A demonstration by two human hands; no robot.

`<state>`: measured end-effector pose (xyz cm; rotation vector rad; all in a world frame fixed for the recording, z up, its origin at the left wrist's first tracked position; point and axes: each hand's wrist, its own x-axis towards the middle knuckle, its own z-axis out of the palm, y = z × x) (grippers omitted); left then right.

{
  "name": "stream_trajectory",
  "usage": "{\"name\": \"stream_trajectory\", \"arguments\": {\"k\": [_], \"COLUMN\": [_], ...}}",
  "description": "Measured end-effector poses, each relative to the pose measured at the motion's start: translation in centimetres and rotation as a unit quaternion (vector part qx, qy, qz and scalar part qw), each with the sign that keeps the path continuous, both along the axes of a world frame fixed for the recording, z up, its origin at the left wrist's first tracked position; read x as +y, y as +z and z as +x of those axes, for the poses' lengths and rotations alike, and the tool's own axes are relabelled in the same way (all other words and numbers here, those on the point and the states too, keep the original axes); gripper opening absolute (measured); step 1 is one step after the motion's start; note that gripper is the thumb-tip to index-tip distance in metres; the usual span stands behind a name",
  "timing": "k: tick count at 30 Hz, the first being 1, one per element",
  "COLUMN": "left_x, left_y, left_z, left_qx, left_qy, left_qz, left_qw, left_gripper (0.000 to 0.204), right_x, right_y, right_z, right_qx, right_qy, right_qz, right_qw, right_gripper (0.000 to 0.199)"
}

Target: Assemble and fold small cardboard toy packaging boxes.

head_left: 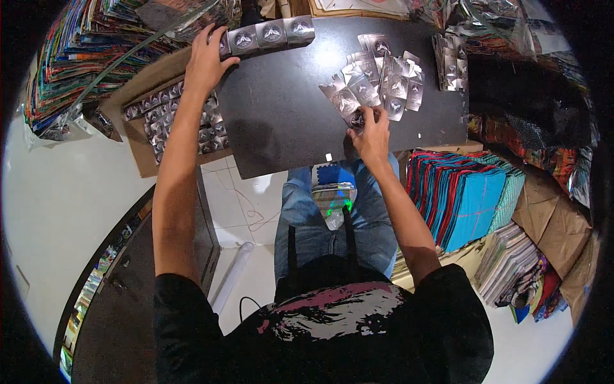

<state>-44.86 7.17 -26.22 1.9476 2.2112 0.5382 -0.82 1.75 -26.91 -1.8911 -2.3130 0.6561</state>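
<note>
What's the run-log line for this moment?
Left hand: at left end of box row | Right hand: touching flat cartons | Cardboard box: small boxes inside, left of dark table

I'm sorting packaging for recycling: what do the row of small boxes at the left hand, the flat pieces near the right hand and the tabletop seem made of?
Small boxes: probably thin card, glossy silver-grey, from their crisp edges and sheen.
Flat pieces: seemingly the same card; cut tabs show.
Tabletop: dark, smooth, perhaps laminate, given the blurred glare; its core can't be told.
</note>
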Motion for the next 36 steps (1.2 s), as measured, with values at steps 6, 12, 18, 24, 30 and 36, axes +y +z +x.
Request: {"name": "stream_trajectory", "arguments": {"k": [6,12,18,24,30,36], "left_x": [0.3,-1.4,-6.3,-12.5,-12.8,-13.5], "left_y": [0.4,2.7,8.7,6.6,13.9,19.0], "left_z": [0.2,1.2,10.1,20.1,22.4,23.2], "left_qx": [-0.055,0.019,-0.191,-0.814,-0.799,-0.884], "left_qy": [0.029,0.036,0.020,0.042,-0.085,-0.149], "left_qz": [-0.063,-0.011,0.055,-0.056,-0.022,-0.093], "left_qw": [0.996,0.999,0.980,0.576,0.595,0.434], "left_gripper": [0.085,0.107,0.128,0.120,0.118,0.120], "right_x": [0.7,0.9,0.8,-3.0,-6.7,-5.0], "right_y": [-0.5,0.9,5.5,13.5,23.1,30.3], "right_z": [0.9,0.3,0.1,-2.7,-3.2,-0.9], "right_qx": [0.086,0.114,0.216,0.444,0.455,0.332], "right_qy": [0.007,0.012,-0.077,-0.067,0.002,0.109], "right_qz": [0.012,0.031,-0.044,-0.197,-0.204,-0.026], "right_qw": [0.996,0.993,0.972,0.871,0.867,0.937], "right_gripper": [0.071,0.070,0.075,0.069,0.062,0.063]}}
